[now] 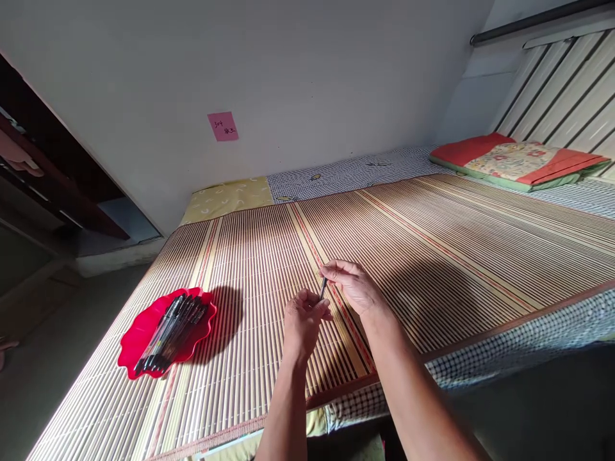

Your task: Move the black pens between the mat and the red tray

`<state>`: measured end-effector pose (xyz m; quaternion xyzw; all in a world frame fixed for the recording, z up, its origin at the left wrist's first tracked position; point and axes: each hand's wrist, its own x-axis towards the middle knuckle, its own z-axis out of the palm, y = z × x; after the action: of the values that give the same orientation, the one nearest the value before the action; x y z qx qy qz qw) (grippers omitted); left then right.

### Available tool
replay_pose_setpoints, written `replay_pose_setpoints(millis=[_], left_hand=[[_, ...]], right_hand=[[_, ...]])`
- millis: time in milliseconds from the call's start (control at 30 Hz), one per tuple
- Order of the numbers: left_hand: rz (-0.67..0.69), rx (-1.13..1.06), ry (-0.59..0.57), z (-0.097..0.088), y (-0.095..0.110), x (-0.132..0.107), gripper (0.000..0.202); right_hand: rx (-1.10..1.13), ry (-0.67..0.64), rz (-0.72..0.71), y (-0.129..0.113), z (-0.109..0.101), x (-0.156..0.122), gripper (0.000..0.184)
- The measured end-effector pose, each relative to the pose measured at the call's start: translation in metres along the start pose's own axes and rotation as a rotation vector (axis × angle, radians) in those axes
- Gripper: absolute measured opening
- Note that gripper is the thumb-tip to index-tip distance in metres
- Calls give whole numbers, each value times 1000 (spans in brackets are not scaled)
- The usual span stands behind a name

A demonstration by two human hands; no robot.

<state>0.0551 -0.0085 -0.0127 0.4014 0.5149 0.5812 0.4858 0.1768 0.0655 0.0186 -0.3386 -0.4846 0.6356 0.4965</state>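
Observation:
A thin dark pen [323, 288] slants between my two hands above the striped bamboo mat. My left hand [303, 314] is closed around its lower end. At the upper end, my right hand [349, 282] pinches it between thumb and fingers. My fingers cover both ends of the pen, so its tip cannot be made out. To the left of my hands, a red scalloped plate [132, 339] lies on the mat. It carries a bundle of several clear-barrelled pens [175, 330] with black caps.
The bamboo mat [259, 269] covers a bed along a pale wall. A folded red and floral quilt [519, 160] lies at the far right by a slatted headboard [567, 83]. On the wall sticks a pink note [223, 127]. Dark shelving [52, 147] stands at left.

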Motion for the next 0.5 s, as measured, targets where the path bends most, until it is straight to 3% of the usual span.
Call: replay_pose_setpoints(millis=[167,267,367,500], left_hand=[[99,168,181,0,4,0,23],[31,80,150,-11,5,4,33],[-12,-21,136,-20,2,9,43],[1,-54,136,-21,-1,12,46]], right_hand=[[-166,31,-100,6,-17,7,37],[-482,168,-168,17,-38,14,29],[-842,267,-139,35,-50,18,10],[-936,258,-125,53,-44,19,11]])
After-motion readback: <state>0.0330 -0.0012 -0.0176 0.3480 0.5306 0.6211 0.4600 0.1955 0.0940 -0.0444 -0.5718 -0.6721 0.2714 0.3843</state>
